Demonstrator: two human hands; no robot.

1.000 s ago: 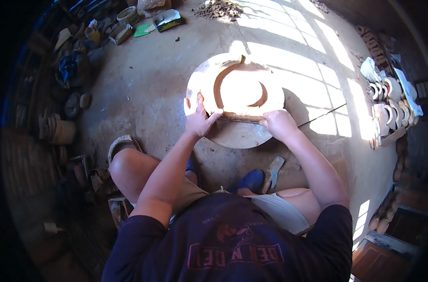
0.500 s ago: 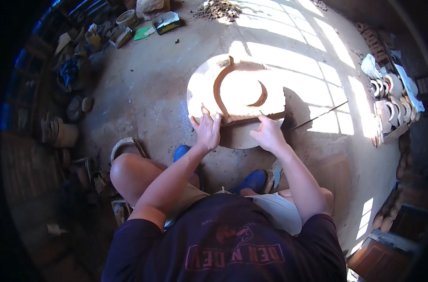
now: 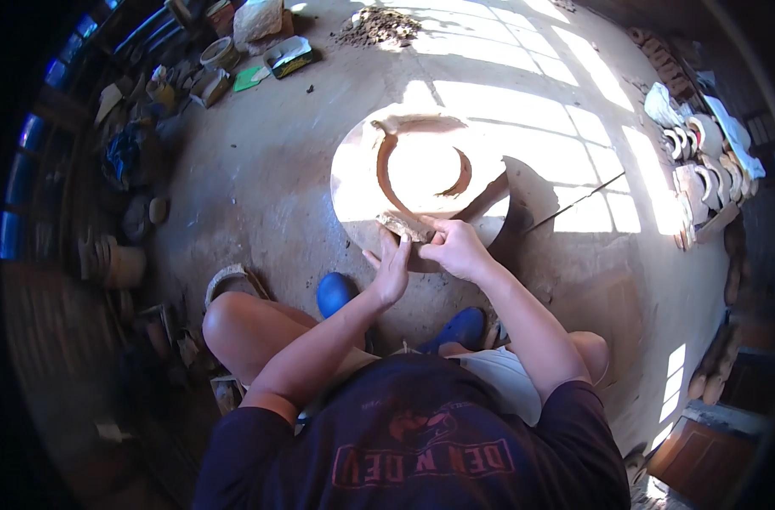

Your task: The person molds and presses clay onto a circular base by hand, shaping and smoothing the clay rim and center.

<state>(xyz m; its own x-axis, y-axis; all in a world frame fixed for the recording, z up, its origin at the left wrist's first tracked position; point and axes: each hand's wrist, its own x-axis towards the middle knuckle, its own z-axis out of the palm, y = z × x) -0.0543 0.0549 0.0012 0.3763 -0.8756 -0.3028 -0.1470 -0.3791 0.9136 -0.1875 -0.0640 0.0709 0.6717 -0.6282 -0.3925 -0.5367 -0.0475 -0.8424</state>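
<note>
Curved clay [image 3: 404, 225] sits on the round board [image 3: 351, 191], near end at the board's near edge. Right hand [image 3: 458, 251] has that end pinched, thumb and forefinger nearly together; left hand [image 3: 391, 270] touches it alongside, fingers partly hidden, can't tell how tight.

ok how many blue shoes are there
2: one blue shoe just outside the left forearm, the other blue shoe between both forearms. More could be hidden in the dark areas.
</note>
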